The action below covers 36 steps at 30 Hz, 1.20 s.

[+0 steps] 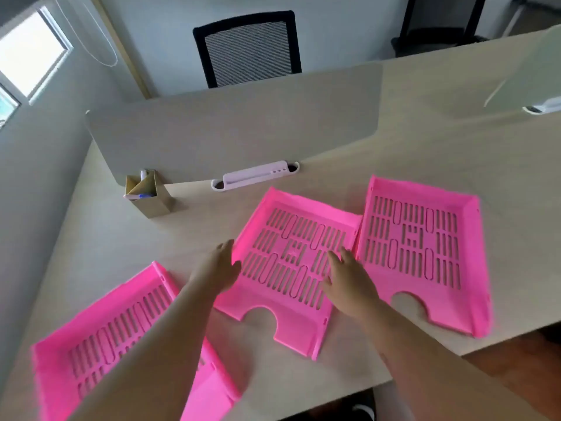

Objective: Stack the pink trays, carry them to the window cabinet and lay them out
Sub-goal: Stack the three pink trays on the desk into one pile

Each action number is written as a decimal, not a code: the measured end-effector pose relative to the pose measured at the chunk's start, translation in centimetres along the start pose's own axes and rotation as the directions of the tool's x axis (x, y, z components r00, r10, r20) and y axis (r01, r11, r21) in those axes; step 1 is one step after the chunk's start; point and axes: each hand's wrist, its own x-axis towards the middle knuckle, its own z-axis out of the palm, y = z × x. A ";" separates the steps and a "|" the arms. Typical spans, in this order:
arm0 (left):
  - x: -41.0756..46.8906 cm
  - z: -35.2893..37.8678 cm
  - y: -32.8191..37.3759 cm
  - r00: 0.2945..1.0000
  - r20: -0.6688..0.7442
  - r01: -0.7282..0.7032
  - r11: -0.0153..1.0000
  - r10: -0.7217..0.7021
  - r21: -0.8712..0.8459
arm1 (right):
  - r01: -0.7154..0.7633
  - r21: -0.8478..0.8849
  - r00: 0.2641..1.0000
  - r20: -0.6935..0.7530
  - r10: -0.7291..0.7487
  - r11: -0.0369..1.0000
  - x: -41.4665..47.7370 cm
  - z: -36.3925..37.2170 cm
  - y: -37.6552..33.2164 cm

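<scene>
Three pink slotted trays lie flat and side by side on the beige desk (425, 141). The left tray (100, 335) is partly under my left forearm. The middle tray (288, 287) sits between my hands, and the right tray (425, 244) touches its right side. My left hand (220, 268) rests at the middle tray's left edge with fingers spread. My right hand (349, 281) lies over that tray's right side, fingers apart. Neither hand grips anything.
A grey divider panel (230, 129) stands across the desk behind the trays. A cardboard pen holder (148, 192) and a white cable port (255, 177) sit at its foot. A black mesh chair (249, 47) is beyond, and a window (27, 53) is at far left.
</scene>
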 end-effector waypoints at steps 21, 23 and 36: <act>-6.3 5.6 -0.7 0.923 -0.162 0.300 0.917 -0.349 -0.263 | 0.115 0.026 0.988 -0.103 -0.112 0.993 6.0 3.3 1.3; -6.4 6.1 -0.4 0.913 -0.178 0.312 0.909 -0.367 -0.277 | 0.132 0.014 0.983 -0.131 -0.129 0.991 6.7 3.3 1.5; -3.1 4.7 8.8 0.910 -0.397 0.058 0.984 -0.122 -0.169 | 0.206 0.093 0.965 -0.182 -0.187 0.974 6.6 -2.8 7.0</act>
